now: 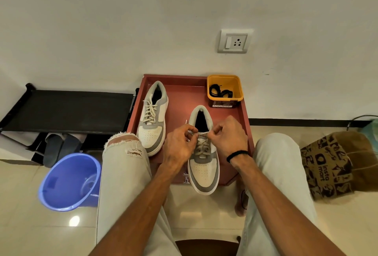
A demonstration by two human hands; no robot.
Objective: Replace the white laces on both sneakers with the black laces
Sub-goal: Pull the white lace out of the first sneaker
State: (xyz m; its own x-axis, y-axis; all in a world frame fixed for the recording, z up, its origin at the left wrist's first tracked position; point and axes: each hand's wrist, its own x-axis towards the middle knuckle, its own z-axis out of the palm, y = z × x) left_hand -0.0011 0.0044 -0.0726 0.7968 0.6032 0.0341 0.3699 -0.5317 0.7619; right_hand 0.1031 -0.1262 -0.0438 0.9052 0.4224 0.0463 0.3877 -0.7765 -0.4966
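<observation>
While the near sneaker (204, 165) rests on the red tray (184, 96), its white lace (202, 133) is pinched, apparently, by the left hand (180, 145) and right hand (229, 137).

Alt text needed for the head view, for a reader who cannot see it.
A seated person's left hand and right hand pinch the white lace at the top of the near sneaker on a red tray. The second sneaker, laced white, lies to its left; black laces sit in a yellow tub behind.
</observation>
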